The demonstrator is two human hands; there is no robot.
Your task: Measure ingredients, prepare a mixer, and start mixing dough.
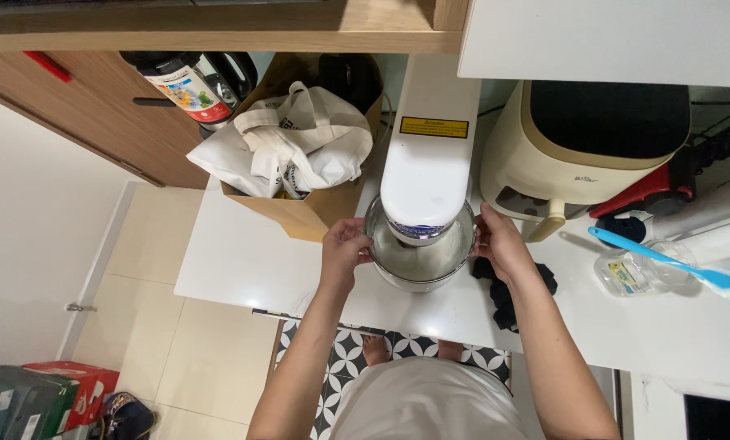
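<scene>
A white stand mixer (427,155) stands on the white counter (242,261), its head lowered over a shiny steel bowl (420,262). My left hand (344,251) grips the bowl's left rim. My right hand (498,243) grips its right rim. The bowl sits under the mixer head, and its inside looks pale and smooth.
A brown paper bag (304,208) stuffed with white cloth bags stands left of the mixer. A cream air fryer (581,151) is at the right. A blue spatula (666,262) lies over a glass jar (634,273). A black cloth (503,293) lies by my right wrist.
</scene>
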